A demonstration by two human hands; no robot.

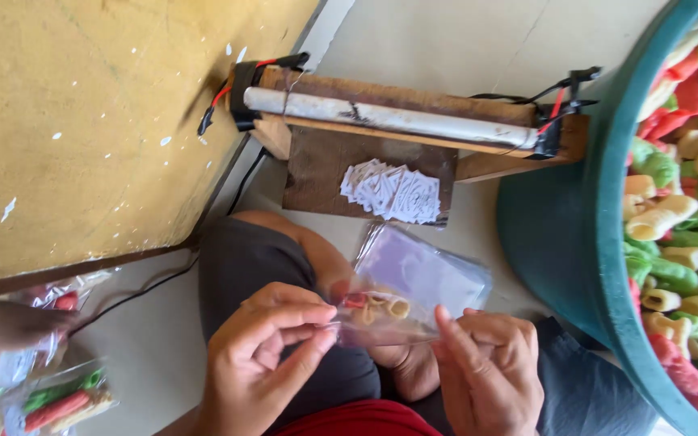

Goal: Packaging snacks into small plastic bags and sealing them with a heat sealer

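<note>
Clear plastic snack bag [377, 315], pinched at both ends by left hand [272, 355] and right hand [490, 371] fingers, apparently holding tube-shaped crackers; teal tub [559, 234] beside it.

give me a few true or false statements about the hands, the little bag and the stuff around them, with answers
1. Both hands, the left hand and the right hand, pinch a small clear bag. True.
2. The small clear bag is empty. False: a few red and tan snack pieces sit inside it.
3. A green tub of coloured tube snacks stands at the right. True.
4. The stack of small paper slips lies inside the tub. False: it lies on the wooden device by the wall.
5. Filled bags lie at lower left. True.
</note>
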